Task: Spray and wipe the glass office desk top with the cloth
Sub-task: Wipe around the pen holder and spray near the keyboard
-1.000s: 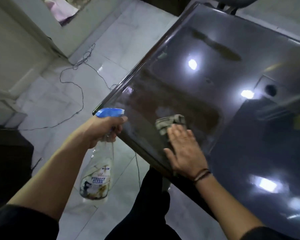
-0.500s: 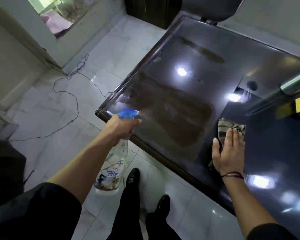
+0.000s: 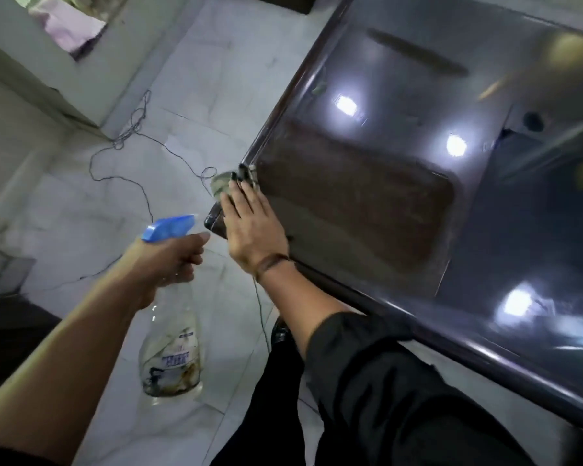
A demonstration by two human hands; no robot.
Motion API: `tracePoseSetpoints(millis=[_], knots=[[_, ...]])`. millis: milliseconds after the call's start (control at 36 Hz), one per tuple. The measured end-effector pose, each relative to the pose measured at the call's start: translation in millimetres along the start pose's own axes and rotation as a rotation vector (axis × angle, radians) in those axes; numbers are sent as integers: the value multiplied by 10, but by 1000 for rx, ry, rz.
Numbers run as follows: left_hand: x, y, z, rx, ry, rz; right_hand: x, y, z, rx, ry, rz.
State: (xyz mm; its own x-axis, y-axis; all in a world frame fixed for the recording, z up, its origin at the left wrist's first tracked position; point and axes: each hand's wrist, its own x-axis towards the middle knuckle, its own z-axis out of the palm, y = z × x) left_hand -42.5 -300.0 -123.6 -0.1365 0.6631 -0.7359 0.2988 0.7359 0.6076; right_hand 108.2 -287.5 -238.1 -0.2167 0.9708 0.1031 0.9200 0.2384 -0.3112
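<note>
The dark glass desk top (image 3: 401, 156) fills the right of the view, glossy with light reflections. My right hand (image 3: 253, 227) lies flat on the desk's near left corner, pressing a grey-green cloth (image 3: 222, 183) that pokes out past the fingertips over the corner edge. My left hand (image 3: 172, 257) grips the neck of a clear spray bottle (image 3: 172, 351) with a blue trigger head (image 3: 169, 227), held over the floor just left of the desk corner, hanging downward.
White marble floor tiles (image 3: 189, 95) lie left of the desk, with a thin black cable (image 3: 128, 129) trailing across them. A pale wall base (image 3: 58, 75) stands at upper left. My dark trouser legs and a shoe (image 3: 280, 331) are below the desk edge.
My right hand slid the cloth from the desk's right side across to the near left corner. The left hand with the bottle stayed beside the corner; the view shifted.
</note>
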Motion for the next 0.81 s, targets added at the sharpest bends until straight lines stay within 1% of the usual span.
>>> tracePoseSetpoints(millis=[56,111,139,222,306,333,389,444,472,528,583,611,639,667,722,750,806], knots=[[-5,13,-16,25,-44,13,-358,262,-109,13,-19,-12],[6,32,47,62,-96,30,-838,658,-291,-24,-65,80],[8,45,100,72,-114,39,-1106,893,-411,-44,-44,158],[11,55,296,107,-151,65,-2004,1636,-773,-64,71,458],[-89,115,536,137,-205,86,-2746,2020,-1015,-71,139,866],[-137,152,628,144,-235,94,-2840,2072,-1022,-74,165,972],[-240,243,807,177,-311,110,-2731,2061,-983,-108,224,1088],[-352,344,1021,224,-395,125,-2334,1885,-939,-160,239,1076],[-415,394,1152,252,-432,129,-2105,1747,-916,-150,214,1024],[-529,476,1368,310,-490,143,-1619,1414,-752,-95,172,793],[-663,540,1622,364,-553,181,-1344,1168,-591,-47,101,549],[-721,565,1728,378,-569,202,-1294,1097,-568,10,50,463],[-772,589,1830,394,-578,218,-1315,1087,-589,67,13,416],[-819,609,1926,406,-582,229,-1391,1133,-651,109,1,396],[-904,623,2134,423,-599,235,-1696,1353,-814,89,10,398],[-943,624,2234,427,-615,235,-1898,1506,-883,47,17,416],[-1027,616,2452,429,-653,232,-2415,1895,-1000,-10,22,514]])
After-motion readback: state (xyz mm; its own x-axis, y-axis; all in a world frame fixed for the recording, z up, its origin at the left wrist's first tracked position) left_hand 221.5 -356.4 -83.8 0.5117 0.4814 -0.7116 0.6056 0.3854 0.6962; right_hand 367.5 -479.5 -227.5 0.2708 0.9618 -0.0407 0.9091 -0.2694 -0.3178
